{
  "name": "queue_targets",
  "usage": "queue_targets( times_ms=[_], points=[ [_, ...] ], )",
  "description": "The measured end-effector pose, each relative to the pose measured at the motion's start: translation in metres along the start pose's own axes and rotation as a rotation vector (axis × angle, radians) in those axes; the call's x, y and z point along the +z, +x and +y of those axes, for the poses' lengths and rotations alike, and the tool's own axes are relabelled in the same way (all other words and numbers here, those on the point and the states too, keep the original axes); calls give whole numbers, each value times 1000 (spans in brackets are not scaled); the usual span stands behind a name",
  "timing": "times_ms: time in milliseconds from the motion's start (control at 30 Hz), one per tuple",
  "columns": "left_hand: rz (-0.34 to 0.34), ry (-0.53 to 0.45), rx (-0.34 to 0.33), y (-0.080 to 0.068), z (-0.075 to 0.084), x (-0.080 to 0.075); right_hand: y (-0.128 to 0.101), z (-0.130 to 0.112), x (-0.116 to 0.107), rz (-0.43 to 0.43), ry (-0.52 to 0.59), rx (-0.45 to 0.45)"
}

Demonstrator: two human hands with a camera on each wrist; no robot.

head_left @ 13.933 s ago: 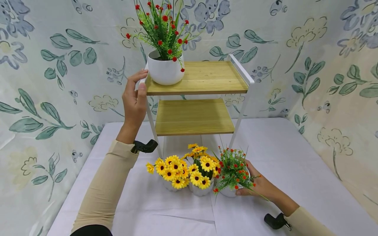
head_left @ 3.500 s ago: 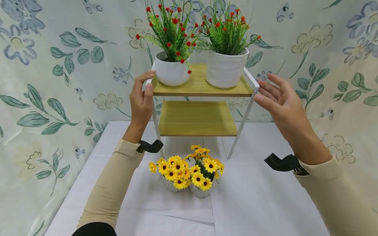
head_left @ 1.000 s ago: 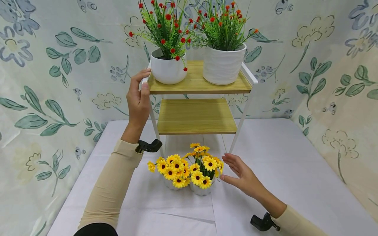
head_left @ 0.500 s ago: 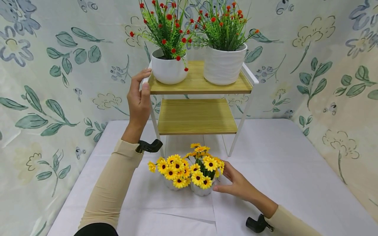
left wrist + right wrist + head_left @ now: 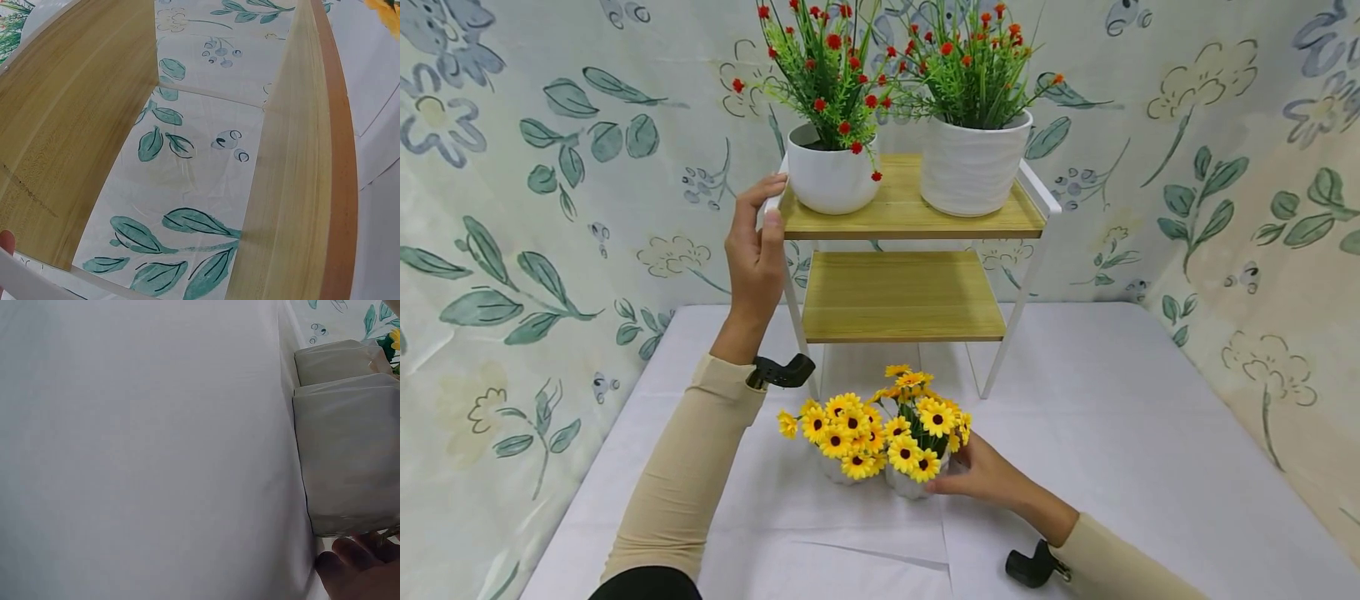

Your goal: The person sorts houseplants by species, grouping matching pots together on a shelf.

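Far on the counter (image 5: 1075, 400), a two-tier shelf (image 5: 902, 296) is gripped at left by the left hand (image 5: 754, 262), presumably for steadiness; nearer, the right hand (image 5: 983, 475) grasps the right yellow-flowered pot (image 5: 906, 485) low, likely sparing its blooms (image 5: 936, 419).

A pale backdrop (image 5: 1112, 125), printed with green leaves, blue blooms and yellowish outlined flowers, rises behind and along both sides of the white-covered worktop (image 5: 1105, 433), whose covering shows a crease toward the front.
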State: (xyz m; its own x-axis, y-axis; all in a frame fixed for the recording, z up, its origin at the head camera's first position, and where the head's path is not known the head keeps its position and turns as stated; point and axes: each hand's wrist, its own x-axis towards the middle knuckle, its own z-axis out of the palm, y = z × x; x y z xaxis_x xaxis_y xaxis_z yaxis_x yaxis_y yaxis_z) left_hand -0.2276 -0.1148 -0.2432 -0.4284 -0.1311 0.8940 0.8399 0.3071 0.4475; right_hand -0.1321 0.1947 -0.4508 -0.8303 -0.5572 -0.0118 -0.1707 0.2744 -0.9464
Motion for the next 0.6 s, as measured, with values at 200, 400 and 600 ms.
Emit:
queue_targets(
  times_ms=[200,400,600],
  points=[
    [2,4,0,0,-1,0,5,0,5,-1,0,1],
    [4,1,5,0,-1,0,7,-2,9,9,0,-10],
    [4,-4,3,0,-2,0,8,0,12,24,22,-8]
  ],
)
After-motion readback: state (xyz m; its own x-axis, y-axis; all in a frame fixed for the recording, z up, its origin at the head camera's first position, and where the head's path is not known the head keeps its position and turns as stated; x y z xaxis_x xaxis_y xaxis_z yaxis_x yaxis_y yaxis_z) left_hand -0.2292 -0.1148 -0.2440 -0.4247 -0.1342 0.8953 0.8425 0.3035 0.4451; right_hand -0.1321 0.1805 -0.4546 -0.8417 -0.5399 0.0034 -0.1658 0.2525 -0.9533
